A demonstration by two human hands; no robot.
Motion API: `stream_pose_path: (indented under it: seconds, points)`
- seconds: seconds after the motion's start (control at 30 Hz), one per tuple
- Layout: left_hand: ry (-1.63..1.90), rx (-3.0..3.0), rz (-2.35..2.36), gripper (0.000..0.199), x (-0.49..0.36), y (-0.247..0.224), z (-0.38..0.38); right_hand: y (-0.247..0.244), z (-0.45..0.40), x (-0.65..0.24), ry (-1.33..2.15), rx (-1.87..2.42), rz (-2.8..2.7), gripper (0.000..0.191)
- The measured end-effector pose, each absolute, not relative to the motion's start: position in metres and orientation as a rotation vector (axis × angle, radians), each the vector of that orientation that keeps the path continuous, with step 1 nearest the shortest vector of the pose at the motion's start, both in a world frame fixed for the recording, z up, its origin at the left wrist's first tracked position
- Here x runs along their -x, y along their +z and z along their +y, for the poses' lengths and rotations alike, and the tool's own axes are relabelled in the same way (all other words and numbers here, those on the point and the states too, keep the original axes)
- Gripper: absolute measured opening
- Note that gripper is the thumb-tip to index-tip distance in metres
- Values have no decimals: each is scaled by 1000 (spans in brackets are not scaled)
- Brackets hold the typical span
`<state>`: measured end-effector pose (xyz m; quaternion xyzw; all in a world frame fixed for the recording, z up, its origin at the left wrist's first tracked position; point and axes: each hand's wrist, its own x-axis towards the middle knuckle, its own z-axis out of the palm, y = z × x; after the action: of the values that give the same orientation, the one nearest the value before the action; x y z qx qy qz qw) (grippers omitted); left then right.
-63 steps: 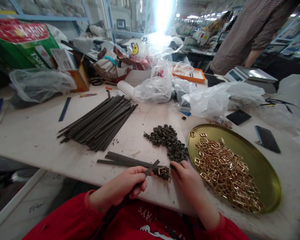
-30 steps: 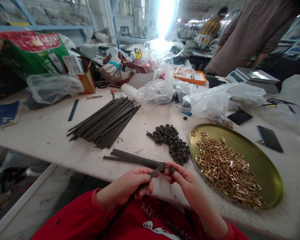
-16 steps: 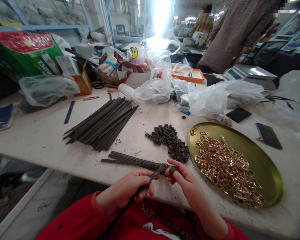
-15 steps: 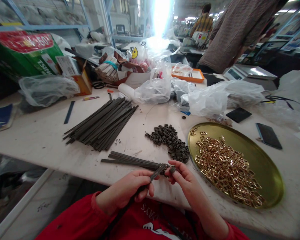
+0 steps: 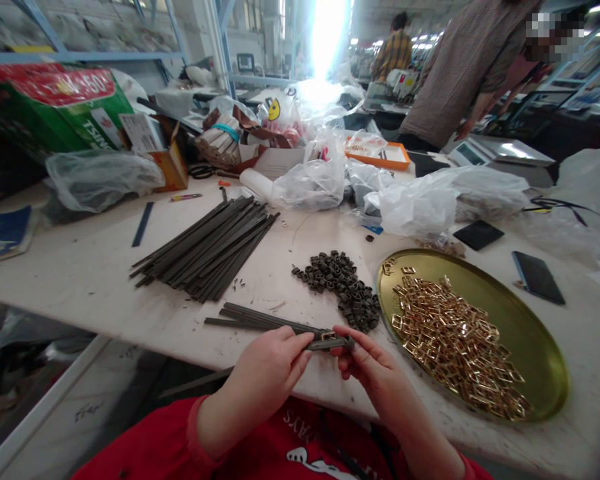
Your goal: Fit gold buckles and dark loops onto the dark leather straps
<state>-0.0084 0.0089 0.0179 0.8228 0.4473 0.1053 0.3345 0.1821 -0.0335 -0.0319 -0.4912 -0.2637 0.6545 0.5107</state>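
Observation:
My left hand [image 5: 273, 363] is closed around a dark strap [image 5: 197, 383], whose long end hangs over the table's front edge. The fingers of my right hand [image 5: 367, 357] pinch the strap's other end, where a small dark loop seems to sit. Just behind my fingers, a gold buckle [image 5: 329, 335] shows on the strips [image 5: 250, 316] lying at the table's edge. A pile of dark loops [image 5: 343, 283] lies beyond my right hand. To the right, an oval gold tray [image 5: 550, 373] holds many gold buckles [image 5: 460, 340].
A large bundle of dark strips [image 5: 205, 250] lies at the left. Plastic bags [image 5: 415, 200] stretch across the back, near an orange box [image 5: 380, 155]. Two dark flat devices [image 5: 539, 277] rest at the right. A person [image 5: 460, 73] stands behind the table.
My left hand has turned palm down and moved along the strap. The strap's end now reaches my right fingers and lies flatter. The standing person has shifted left.

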Motion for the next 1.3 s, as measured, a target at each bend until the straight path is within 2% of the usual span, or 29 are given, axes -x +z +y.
stream_pose_path:
  seconds: [0.3, 0.73, 0.87, 1.3]
  points:
    - [240, -2370, 1254, 27, 9, 5, 0, -29, -38, -179, 1611, 1186, -610, 41]
    - [268, -2272, 1238, 27, 7, 1, 1, -34, -34, -180, 1555, 1297, -750, 42]
    - [224, -2135, 1173, 33, 7, 9, 4, -33, -36, -178, 1537, 1309, -775, 46]
    - [54, -1765, 963, 33, 8, 25, 6, -30, -42, -170, 1587, 1263, -912, 28]
